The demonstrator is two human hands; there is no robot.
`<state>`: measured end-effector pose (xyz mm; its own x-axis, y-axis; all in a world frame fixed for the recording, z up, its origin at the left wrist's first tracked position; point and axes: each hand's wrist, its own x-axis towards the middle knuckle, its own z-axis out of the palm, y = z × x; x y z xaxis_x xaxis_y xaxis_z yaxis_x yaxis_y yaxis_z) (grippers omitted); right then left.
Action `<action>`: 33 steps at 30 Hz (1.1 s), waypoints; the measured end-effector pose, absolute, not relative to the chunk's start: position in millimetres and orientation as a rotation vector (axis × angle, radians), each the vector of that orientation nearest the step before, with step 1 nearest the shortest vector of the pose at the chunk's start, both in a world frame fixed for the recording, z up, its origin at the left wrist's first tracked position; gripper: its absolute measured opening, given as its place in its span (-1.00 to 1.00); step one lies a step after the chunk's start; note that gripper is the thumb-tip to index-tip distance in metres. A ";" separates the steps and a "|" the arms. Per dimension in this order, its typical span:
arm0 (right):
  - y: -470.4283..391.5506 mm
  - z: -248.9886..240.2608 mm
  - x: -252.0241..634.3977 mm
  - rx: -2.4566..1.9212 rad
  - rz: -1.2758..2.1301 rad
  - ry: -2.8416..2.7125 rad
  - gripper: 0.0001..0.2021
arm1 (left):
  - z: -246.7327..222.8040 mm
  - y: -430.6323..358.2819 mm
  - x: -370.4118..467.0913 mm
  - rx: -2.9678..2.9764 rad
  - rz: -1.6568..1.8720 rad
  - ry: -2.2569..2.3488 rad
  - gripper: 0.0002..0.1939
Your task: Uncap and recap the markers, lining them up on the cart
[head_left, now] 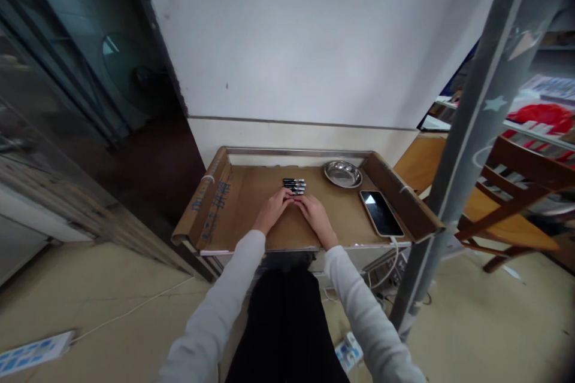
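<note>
Several short, slim black sticks with silvery right ends lie side by side in a neat stack of rows on the cardboard-lined table; their exact kind is too small to tell. My left hand is at the near side of the row, fingertips pinched together. From the right, my right hand meets it, its fingertips pressed close beside those of the left. Both sets of fingertips touch or nearly touch the nearest stick. Whatever sits between them is hidden by the fingers.
A round metal dish stands at the back right of the table. Nearer lies a phone with a white cable plugged in. Cardboard flaps rise at both sides. A grey post and wooden chair stand to the right.
</note>
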<state>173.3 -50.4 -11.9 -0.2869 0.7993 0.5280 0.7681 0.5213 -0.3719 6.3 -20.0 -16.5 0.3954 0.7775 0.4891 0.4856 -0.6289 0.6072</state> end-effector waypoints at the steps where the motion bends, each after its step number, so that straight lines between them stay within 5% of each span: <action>1: -49.8 -12.5 173.6 -1.288 0.036 -2.083 -0.78 | -16.4 -19.4 6.7 2.321 1.095 1.109 -0.79; 13: -51.7 -15.5 178.9 -1.645 -0.204 -1.793 -0.73 | -14.5 -17.2 7.6 2.628 0.891 1.246 -0.77; 22: -53.3 -10.0 168.5 -1.419 -0.053 -1.999 -0.68 | -11.9 -18.6 6.6 2.620 1.049 1.261 -0.77; 28: -52.4 -8.0 162.4 -1.191 0.043 -2.115 -0.47 | -9.2 -19.4 3.9 2.536 1.151 1.550 -0.77; 33: -49.5 -10.5 167.7 -1.472 -0.099 -1.964 -0.68 | -17.8 -4.8 4.4 2.385 1.134 1.810 -0.80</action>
